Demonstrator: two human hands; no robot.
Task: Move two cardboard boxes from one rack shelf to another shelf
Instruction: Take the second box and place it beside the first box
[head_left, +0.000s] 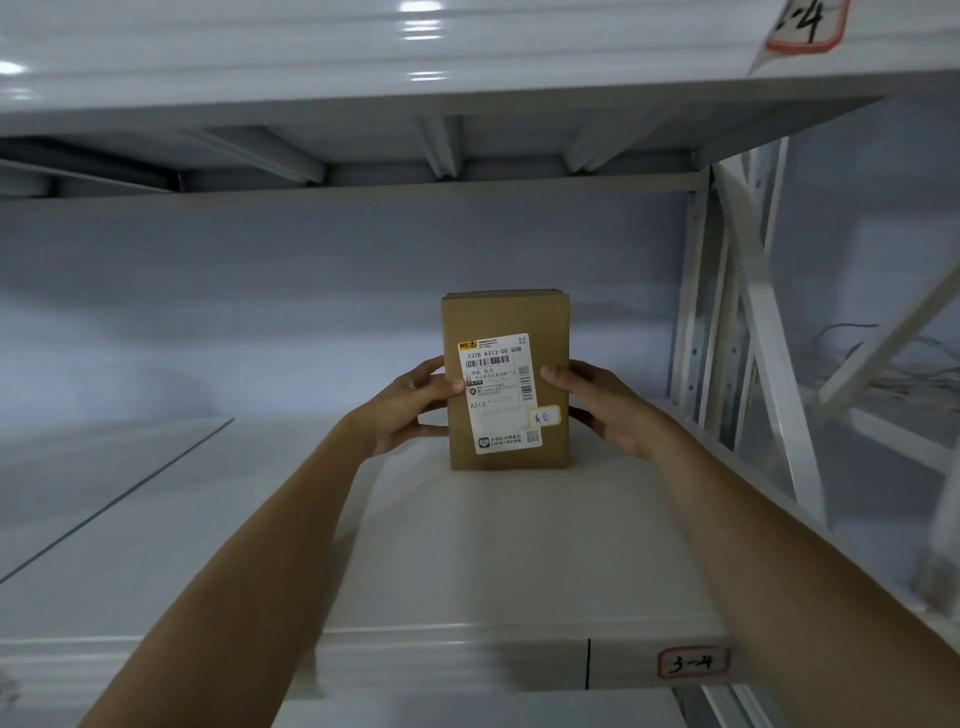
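Observation:
A small brown cardboard box (506, 322) stands upright on the white rack shelf (467, 561), its white shipping label facing me. My left hand (410, 405) grips its left side, thumb on the label. My right hand (602, 405) holds its right side, thumb on the front face. The box's bottom edge rests on or just above the shelf surface; I cannot tell which. Only this one box is in view.
The shelf's front lip carries a red-bordered tag reading 3-24 (693, 662). Another white shelf (415, 67) runs overhead, with a tag (805, 26) at its right. White upright posts and diagonal braces (763, 322) stand at the right, with loose cables (893, 358) behind them.

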